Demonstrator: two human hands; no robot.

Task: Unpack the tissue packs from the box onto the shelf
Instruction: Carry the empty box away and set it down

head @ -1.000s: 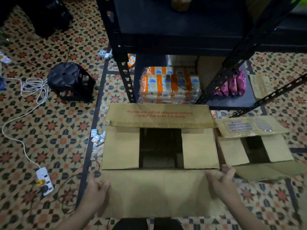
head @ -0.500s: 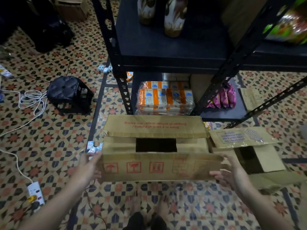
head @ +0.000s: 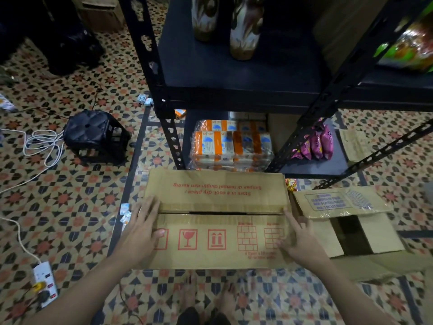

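Risk, flaps: we judge the 2 long flaps of the box [head: 218, 245] could spring open once pressure lifts, since corrugated card resists folding and we see no tape.
Risk, contents: only a thin dark slit shows between the flaps, so we cannot tell whether packs remain inside. Treating the box as empty could leave some unshelved.
Risk, floor: a looped white cable [head: 43, 146] and a power strip [head: 44, 281] lie to the left. A careless step while carrying could snag them.
Risk, stack: we judge the glossy film slippery, so packs piled higher might slide.
Left hand [head: 143, 228]: released, fingers straight and flat on the box's left end, thumb on the near flap.
Right hand [head: 302, 238]: released, fingers spread flat against the right end of the near flap.
Tissue packs [head: 232, 144]: orange, white and blue blocks in clear film, stacked on the lowest board just behind the box.
Box: brown, matte, rectangular, with red handling symbols and upside-down red lettering.
Shelf [head: 234, 73]: black metal rack with perforated uprights and smooth dark boards.
Nearby: a second box [head: 365, 233] stands open at the right, pink snack packs [head: 316, 144] sit beside the tissue packs, and a black stool [head: 96, 137] stands on the patterned tile floor [head: 70, 207].
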